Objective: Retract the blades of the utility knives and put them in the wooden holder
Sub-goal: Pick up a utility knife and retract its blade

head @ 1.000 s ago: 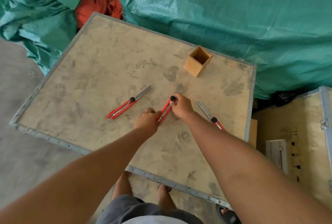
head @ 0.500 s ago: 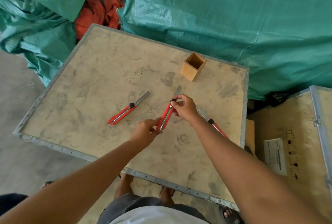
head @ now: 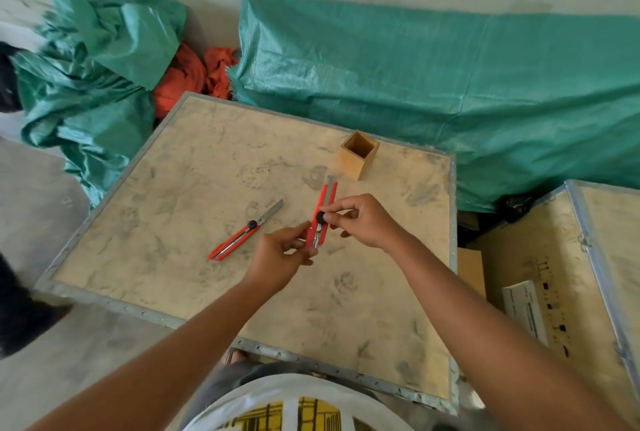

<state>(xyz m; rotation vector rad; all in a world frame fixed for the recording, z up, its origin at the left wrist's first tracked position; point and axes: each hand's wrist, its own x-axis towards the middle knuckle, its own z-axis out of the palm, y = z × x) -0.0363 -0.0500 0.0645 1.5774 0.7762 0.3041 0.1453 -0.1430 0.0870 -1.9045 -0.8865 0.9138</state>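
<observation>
A wide green tarpaulin (head: pixel 450 84) covers the bulk behind the work surface, with a second crumpled green tarpaulin (head: pixel 93 77) heaped at the far left and a bundle of orange cloth (head: pixel 194 74) between the two. In front of them sits a large wooden crate top (head: pixel 194 167), pale, smudged with dark prints and edged in a metal strip. A second crate (head: pixel 554 275) stands to the right, a white printed box (head: pixel 524 309) lying on it.

The wooden holder (head: pixel 359 159), a small square open-topped box, stands upright near the far right of the crate top, and its visible interior shows nothing inside. One red utility knife (head: pixel 242 233) lies flat on the crate top left of the hands, its blade extended toward the holder.

The held utility knife (head: pixel 323 212) is raised above the crate top, nose aimed at the holder, only a short tip of blade showing at its front. The left hand (head: pixel 280 257) pinches its rear end between thumb and fingers. The right hand (head: pixel 363 219) grasps the knife at the middle, thumb and forefinger on the black slider knob (head: pixel 320 217)
</observation>
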